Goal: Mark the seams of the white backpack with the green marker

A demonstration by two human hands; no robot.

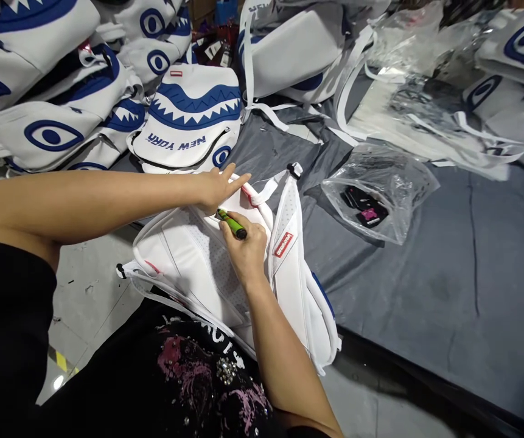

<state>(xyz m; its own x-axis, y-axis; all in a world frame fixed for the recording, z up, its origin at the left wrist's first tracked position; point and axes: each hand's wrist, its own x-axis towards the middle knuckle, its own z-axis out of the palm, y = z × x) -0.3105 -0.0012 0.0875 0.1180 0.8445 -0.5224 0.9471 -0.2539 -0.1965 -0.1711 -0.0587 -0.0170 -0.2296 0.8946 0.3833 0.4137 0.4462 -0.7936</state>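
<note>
A white backpack lies back side up at the table's near edge, partly hanging over my lap. Its shoulder strap bears a small red label. My right hand is closed around a green marker with a black end, its tip down at the top part of the bag. Just beyond the tip, my left hand rests on the bag's upper edge with its fingers spread. The spot under the marker tip is hidden by my hands.
Finished-looking white and blue shark-face bags are piled at the left and back. A clear plastic bag with black and pink pieces lies right of the backpack on the grey-covered table. White straps and plastic wrapping lie behind it.
</note>
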